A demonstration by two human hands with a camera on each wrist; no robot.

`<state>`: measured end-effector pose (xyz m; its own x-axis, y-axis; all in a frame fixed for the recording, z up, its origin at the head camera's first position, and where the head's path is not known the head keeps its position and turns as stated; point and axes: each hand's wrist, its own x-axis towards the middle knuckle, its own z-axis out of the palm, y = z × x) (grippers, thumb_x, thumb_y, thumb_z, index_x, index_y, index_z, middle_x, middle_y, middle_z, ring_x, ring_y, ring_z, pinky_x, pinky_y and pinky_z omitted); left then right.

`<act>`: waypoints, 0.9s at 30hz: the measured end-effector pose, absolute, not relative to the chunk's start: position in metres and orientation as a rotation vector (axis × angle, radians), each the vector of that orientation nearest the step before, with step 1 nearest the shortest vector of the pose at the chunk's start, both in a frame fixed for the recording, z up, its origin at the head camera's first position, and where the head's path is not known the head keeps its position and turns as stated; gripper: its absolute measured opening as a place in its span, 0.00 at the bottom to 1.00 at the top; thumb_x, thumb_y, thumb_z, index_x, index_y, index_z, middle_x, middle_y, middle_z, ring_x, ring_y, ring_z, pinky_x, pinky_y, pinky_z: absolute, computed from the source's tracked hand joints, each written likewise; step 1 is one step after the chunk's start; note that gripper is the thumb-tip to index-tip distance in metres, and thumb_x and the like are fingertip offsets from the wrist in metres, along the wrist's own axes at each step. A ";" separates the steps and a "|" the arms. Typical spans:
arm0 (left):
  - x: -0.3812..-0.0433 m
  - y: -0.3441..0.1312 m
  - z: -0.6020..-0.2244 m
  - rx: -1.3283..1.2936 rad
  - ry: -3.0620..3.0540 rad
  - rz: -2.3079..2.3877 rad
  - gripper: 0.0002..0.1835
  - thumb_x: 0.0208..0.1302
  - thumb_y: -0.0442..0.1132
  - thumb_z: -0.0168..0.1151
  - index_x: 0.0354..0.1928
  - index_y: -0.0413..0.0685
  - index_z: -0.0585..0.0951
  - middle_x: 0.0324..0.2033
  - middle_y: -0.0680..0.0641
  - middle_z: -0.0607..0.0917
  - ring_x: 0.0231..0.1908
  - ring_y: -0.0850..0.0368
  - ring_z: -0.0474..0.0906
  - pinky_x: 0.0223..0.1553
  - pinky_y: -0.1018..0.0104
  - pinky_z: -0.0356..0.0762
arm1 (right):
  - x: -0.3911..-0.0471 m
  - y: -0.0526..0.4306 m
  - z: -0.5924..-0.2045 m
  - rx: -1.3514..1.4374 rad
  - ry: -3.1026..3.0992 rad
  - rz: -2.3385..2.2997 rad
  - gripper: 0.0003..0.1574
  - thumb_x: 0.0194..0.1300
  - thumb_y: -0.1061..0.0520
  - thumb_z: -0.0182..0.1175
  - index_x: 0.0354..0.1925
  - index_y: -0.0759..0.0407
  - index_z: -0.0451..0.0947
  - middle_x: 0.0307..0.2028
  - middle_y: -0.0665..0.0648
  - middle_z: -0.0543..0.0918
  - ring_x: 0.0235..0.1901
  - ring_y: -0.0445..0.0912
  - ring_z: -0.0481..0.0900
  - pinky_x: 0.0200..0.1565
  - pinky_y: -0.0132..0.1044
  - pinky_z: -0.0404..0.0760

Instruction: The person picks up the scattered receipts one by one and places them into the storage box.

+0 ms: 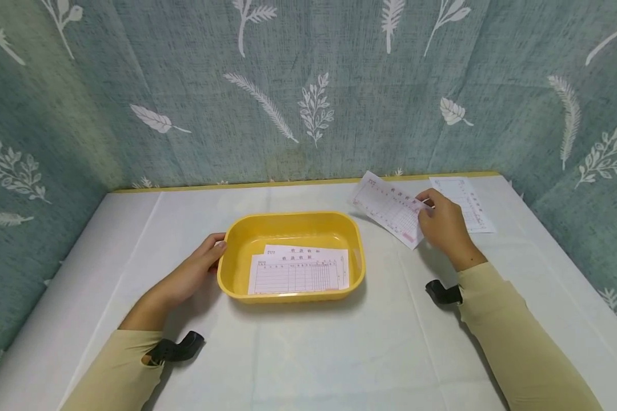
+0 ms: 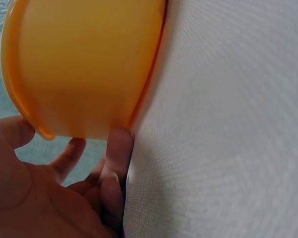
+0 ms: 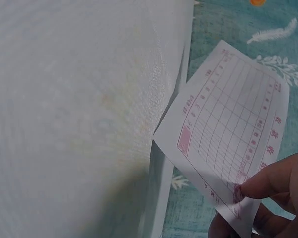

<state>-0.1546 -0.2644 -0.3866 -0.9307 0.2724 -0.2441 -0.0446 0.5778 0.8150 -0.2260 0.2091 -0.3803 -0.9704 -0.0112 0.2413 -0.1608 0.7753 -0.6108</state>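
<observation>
Above the right half of the white-covered table (image 1: 308, 354), clamped at one end between thumb and fingers of the right hand (image 1: 444, 225): a printed slip (image 1: 385, 205), white with a pinkish grid and characters, tilted, free end pointing left and toward the back edge. Close up from the right wrist, thumb on the printed face, other fingers tucked behind the paper. Left of that slip, near the middle of the table, a yellow tray (image 1: 293, 227), oblong with rounded corners. At the tray's left end, the left hand (image 1: 197, 265), fingers spread apart, tips touching the rim and outer wall, lowest ones right down by the tabletop. Inside the tray, toward the near side, two more papers of the same kind: a front slip (image 1: 295, 277) overlapping a back slip (image 1: 308, 249), mostly covered. Beside the right hand, near the far right corner, a flat slip (image 1: 465, 200) on the table, partly hidden by that hand. At both wrists, black wrist mounts (image 1: 180, 347) jutting from beige sleeves (image 1: 519, 337). Along the table's back edge, a thin yellow strip (image 1: 308, 183). Behind and to both sides, blue-green wall fabric (image 1: 288, 103) patterned with white leaves and fronds
</observation>
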 end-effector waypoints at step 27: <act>-0.155 -0.262 -0.388 0.179 2.448 1.309 0.31 0.80 0.60 0.32 0.73 0.50 0.57 0.61 0.40 0.73 0.54 0.49 0.70 0.58 0.56 0.62 | -0.223 0.207 -0.381 0.130 -2.687 1.049 0.18 0.67 0.69 0.46 0.52 0.67 0.75 0.45 0.72 0.81 0.32 0.55 0.73 0.37 0.46 0.70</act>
<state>-0.1545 -0.2621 -0.3881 -0.9281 0.2751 -0.2510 -0.0558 0.5635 0.8242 -0.2235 0.2073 -0.3808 -0.9639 0.0087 0.2661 -0.1739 0.7363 -0.6539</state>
